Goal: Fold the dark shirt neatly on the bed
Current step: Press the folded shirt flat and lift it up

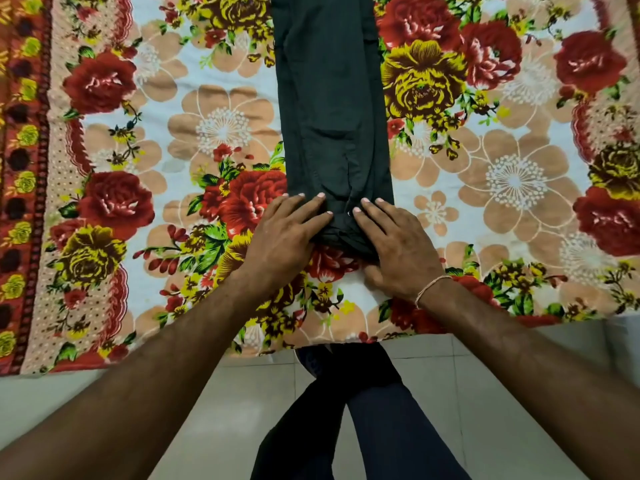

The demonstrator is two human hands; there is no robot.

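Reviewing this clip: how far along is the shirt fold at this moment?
Done: the dark shirt already lies as a long narrow strip on the floral bedsheet, its sides apparently folded in. In hand: the left hand and right hand press flat on its near end, fingers spread. Left: folding the strip lengthwise into a compact bundle; none of that shows yet.

no readable text — no labels or numbers anywhere
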